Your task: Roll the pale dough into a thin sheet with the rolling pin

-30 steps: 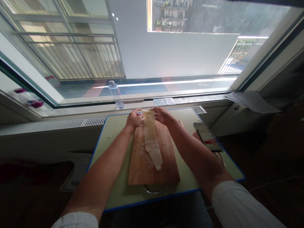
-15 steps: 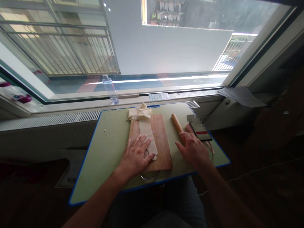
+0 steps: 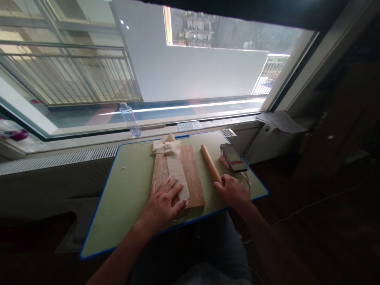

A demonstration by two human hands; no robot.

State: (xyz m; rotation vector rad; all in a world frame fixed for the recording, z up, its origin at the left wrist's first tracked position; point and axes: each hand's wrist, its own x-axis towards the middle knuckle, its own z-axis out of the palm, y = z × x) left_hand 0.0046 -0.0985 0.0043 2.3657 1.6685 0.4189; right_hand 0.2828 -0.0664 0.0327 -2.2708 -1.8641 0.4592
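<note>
A long strip of pale rolled dough (image 3: 175, 165) lies along a wooden cutting board (image 3: 194, 174), its far end bunched and folded over the board's far edge. My left hand (image 3: 164, 200) rests flat on the near end of the strip, fingers spread, with the thumb at its near edge. To the right of the board, a wooden rolling pin (image 3: 210, 160) lies slanted on the green table. My right hand (image 3: 235, 190) has its fingers closed round the pin's near end, which they hide.
The green table (image 3: 118, 206) has a blue rim and a few dough crumbs on its left side. Near the right edge lies a phone (image 3: 239, 164), partly blurred out. Behind, a clear plastic bottle (image 3: 130, 120) stands on the windowsill (image 3: 86, 138).
My right hand has gone from lying over the rolling pin's near end to closing round it. The left hand stays on the dough. The whole view has shifted a little.
</note>
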